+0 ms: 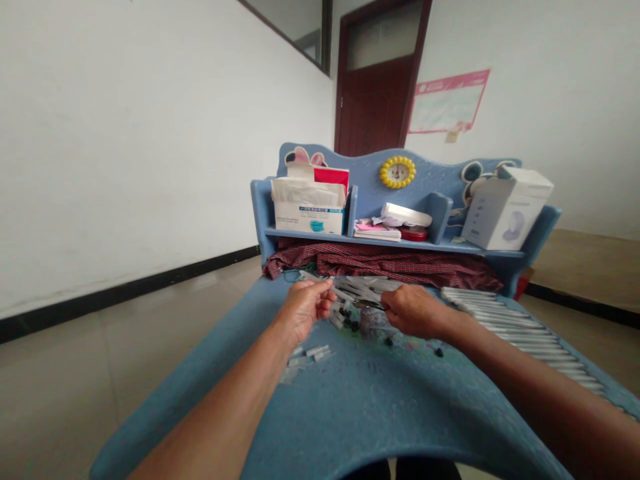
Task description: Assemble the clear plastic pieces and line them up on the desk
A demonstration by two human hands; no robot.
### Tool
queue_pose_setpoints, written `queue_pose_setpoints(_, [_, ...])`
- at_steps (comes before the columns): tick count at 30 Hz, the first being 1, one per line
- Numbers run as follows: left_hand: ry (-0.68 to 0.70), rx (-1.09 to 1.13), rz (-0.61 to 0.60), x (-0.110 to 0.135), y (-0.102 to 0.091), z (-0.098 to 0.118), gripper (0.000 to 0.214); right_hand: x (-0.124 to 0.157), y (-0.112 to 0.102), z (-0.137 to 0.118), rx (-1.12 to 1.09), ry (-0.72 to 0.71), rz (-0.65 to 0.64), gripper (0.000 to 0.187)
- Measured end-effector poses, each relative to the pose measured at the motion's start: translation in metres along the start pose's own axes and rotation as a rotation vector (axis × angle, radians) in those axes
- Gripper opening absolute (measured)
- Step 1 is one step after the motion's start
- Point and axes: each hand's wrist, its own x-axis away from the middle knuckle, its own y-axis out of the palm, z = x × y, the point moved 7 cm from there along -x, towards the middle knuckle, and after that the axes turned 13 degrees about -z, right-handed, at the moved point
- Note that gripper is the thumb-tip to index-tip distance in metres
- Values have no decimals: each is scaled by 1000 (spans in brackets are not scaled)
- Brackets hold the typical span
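Observation:
My left hand (pixel 311 305) is closed in a pinch above the blue table, thumb against fingertips. What it pinches, if anything, is too small to make out. My right hand (pixel 411 309) is wrapped around a slim dark metal hand tool (pixel 369 304), whose narrow end points left toward my left hand. Its exact kind is unclear. Behind and between the hands lies a pile of thin clear-grey strips or tubes (pixel 357 288). Small black pieces (pixel 355 326) lie just below the tool. Short translucent pieces (pixel 316 352) are scattered beneath my left wrist.
Long grey tubes (pixel 510 327) lie in a row along the right side of the blue table (pixel 350 407). A checked cloth (pixel 380 263) is bunched under the shelf. The shelf holds a mask box (pixel 310 212), a white roll (pixel 406 215) and a white carton (pixel 507 210).

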Motion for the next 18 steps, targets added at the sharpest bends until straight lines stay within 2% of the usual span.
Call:
queue_pose_setpoints(4, [4, 33, -11, 0, 2, 0, 14, 0, -7, -5, 52, 0, 14, 24])
queue_pose_setpoints(11, [33, 169, 38, -1, -3, 6, 7, 4, -37, -20, 135, 43, 98, 22])
queue_pose_setpoints(15, [34, 270, 37, -2, -3, 4, 12, 2, -48, -31, 148, 5, 125, 20])
queue_pose_setpoints(18, [1, 299, -9, -2, 3, 0, 11, -1, -57, -39, 171, -20, 178, 20])
